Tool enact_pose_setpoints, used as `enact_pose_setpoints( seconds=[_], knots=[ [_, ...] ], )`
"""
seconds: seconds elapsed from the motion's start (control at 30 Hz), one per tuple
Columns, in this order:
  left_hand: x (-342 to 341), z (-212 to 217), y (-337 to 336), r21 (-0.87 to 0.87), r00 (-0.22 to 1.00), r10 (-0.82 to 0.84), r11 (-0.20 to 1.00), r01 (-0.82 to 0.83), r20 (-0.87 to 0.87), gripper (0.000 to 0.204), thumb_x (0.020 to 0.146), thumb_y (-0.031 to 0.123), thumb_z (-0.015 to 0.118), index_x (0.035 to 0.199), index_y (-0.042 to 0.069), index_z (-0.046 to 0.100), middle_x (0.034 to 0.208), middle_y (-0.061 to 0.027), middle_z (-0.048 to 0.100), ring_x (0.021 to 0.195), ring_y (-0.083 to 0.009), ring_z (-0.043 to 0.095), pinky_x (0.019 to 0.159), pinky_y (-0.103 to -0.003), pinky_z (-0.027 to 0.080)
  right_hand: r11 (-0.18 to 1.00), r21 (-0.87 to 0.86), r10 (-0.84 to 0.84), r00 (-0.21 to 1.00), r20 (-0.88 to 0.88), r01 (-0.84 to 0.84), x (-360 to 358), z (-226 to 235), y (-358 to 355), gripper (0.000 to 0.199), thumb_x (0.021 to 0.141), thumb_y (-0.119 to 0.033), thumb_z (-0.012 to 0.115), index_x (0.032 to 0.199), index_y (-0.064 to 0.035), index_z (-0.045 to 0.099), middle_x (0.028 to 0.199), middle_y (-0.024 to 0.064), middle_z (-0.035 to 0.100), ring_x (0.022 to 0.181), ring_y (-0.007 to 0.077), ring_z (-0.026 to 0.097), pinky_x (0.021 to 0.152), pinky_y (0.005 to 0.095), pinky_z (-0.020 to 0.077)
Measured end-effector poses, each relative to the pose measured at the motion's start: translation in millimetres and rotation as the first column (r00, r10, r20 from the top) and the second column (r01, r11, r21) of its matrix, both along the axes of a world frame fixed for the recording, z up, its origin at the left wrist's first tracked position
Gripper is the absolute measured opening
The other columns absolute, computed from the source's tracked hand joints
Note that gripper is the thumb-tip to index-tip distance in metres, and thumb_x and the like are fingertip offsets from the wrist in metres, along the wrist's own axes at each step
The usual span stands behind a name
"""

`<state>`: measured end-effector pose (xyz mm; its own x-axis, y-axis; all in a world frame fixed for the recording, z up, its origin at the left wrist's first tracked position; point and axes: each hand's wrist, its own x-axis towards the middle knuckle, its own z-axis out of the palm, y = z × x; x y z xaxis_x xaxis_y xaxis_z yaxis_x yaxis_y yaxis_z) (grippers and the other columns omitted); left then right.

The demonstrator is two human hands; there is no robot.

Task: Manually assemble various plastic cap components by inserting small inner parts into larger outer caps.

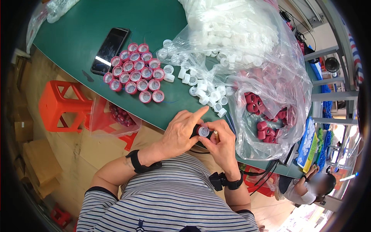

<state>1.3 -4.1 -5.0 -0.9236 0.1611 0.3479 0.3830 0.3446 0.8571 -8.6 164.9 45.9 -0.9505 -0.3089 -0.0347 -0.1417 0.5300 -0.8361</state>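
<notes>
At the table's front edge, my two hands meet around a small round cap with a white inner piece and a dark red rim. My left hand grips it from the left, its index finger stretched out toward the white pieces. From the other side, my right hand pinches the cap. A short tan stick-like thing shows between the right fingers. Just beyond my hands lie loose white plastic caps. Red caps with white linings stand in a close group farther left.
A black phone lies on the green table. Large clear bags hold white caps and dark red caps. Orange stools and a bag of red pieces are at the left. Another person sits at the far right.
</notes>
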Motion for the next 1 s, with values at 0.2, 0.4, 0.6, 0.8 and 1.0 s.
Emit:
enact_pose_setpoints(
  seconds=[0.2,0.4,0.6,0.8,1.0],
  knots=[
    [-3,-2,-4,0.009,1.0,-0.006,1.0,0.006,0.014,0.086,0.066,-0.001,0.081,0.143,0.002,0.043,0.097,-0.0095,0.069,0.091,-0.0302,0.062,0.089,-0.044,0.047,0.995,-0.099,0.018,0.992,0.127,-0.006,-7,-11,9,0.031,0.076,0.002,0.08,0.104,-0.0011,0.068,0.092,0.0027,0.06,0.056,0.0047,0.043,0.051,0.0218,0.0366],
    [-2,-2,-4,-0.004,1.0,-0.002,1.0,0.002,-0.003,0.084,0.064,-0.001,0.081,0.14,0.002,0.046,0.097,-0.009,0.069,0.088,-0.0303,0.061,0.088,-0.044,0.047,0.999,-0.036,-0.036,0.997,0.071,0.038,-1,-12,5,0.03,0.075,0.001,0.081,0.101,-0.0005,0.067,0.091,0.0033,0.059,0.056,0.0049,0.044,0.05,0.0224,0.0363],
    [0,-6,1,0.019,0.994,0.07,0.997,-0.069,-0.085,0.078,0.066,0.001,0.078,0.139,0.004,0.05,0.083,-0.0072,0.06,0.081,-0.0285,0.059,0.081,-0.042,0.048,0.996,0.061,-0.069,0.997,-0.027,0.071,6,-10,0,0.032,0.072,-0.001,0.083,0.1,-0.001,0.067,0.088,0.0043,0.058,0.057,0.0087,0.045,0.05,0.0248,0.0375],
    [0,-7,4,0.037,0.985,0.114,0.993,-0.11,-0.132,0.081,0.063,-0.001,0.078,0.14,0.004,0.05,0.081,-0.0077,0.059,0.079,-0.0288,0.058,0.079,-0.042,0.048,0.987,0.131,-0.082,0.993,-0.084,0.093,10,-6,-4,0.032,0.071,-0.001,0.084,0.098,-0.0008,0.066,0.087,0.0052,0.057,0.056,0.0108,0.046,0.05,0.0264,0.0387],
    [0,-10,5,0.049,0.982,0.123,0.992,-0.117,-0.141,0.083,0.063,-0.003,0.076,0.141,0.004,0.049,0.079,-0.0081,0.059,0.078,-0.0291,0.058,0.078,-0.041,0.049,0.982,0.175,-0.052,0.994,-0.098,0.069,7,-2,-6,0.033,0.071,-0.001,0.084,0.098,-0.0009,0.065,0.088,0.0058,0.058,0.055,0.0114,0.046,0.049,0.0264,0.0388]
  ],
)
